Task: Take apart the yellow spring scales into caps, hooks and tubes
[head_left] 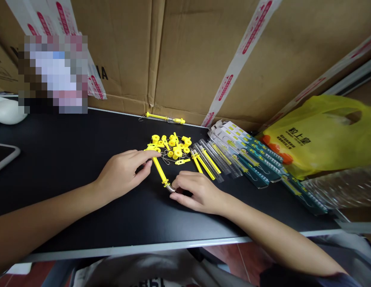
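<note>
My right hand (200, 191) pinches the curved silver metal end of a yellow plastic rod (160, 170) between thumb and fingers. The rod lies at a slant over the black table, its far end at the loose parts. My left hand (124, 170) reaches in from the left, index finger stretched across the rod's far end, thumb apart from it. Whether that fingertip presses the rod or a small part behind it, I cannot tell. Just beyond is a pile of small yellow plastic parts (177, 153) with thin wire loops among them. Right of it lie yellow rods (210, 163) and clear tubes (224, 159).
An assembled yellow piece with a wire hook (157, 116) lies at the table's back edge. Printed packages (248, 155) are fanned out at right, beside a yellow plastic bag (320, 135). Cardboard boxes (185, 56) wall off the back. A white-edged device (4, 155) sits at far left.
</note>
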Action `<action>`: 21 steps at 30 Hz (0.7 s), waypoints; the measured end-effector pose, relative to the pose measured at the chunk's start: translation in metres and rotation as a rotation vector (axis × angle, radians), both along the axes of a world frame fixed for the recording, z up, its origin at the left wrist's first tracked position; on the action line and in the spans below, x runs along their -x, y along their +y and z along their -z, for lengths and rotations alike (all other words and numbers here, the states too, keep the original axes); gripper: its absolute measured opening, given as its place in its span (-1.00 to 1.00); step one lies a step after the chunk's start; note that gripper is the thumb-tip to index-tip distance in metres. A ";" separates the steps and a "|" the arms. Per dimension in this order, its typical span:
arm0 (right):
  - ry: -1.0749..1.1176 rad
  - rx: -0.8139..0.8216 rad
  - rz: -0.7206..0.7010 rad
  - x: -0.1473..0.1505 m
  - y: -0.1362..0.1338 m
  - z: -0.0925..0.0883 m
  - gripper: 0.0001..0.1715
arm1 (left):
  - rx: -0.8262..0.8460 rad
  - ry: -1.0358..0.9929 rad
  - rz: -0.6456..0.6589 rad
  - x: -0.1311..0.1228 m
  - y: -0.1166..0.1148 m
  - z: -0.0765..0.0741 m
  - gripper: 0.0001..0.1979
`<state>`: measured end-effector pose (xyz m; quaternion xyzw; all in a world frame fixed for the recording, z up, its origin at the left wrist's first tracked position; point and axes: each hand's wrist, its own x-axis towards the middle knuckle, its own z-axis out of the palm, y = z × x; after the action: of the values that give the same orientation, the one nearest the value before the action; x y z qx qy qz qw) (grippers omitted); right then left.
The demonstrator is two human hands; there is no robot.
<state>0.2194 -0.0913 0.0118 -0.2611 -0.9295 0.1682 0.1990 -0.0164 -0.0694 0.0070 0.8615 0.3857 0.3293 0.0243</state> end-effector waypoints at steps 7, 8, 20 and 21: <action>-0.025 0.009 -0.042 0.000 0.000 -0.001 -0.80 | 0.051 -0.005 0.021 0.001 -0.003 -0.004 -0.71; -0.023 0.008 -0.055 0.001 0.000 -0.001 -0.80 | 0.059 -0.010 0.027 0.001 -0.003 -0.004 -0.71; 0.231 -0.024 0.176 -0.003 0.001 0.004 -0.79 | 0.136 -0.022 0.304 0.001 -0.003 0.002 -0.78; 0.284 -0.020 0.223 -0.004 0.001 0.005 -0.74 | 0.117 0.014 0.350 0.002 -0.003 0.003 -0.76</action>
<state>0.2229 -0.0908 0.0064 -0.3340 -0.8590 0.1709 0.3483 -0.0181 -0.0721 0.0036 0.9149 0.2488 0.2909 0.1285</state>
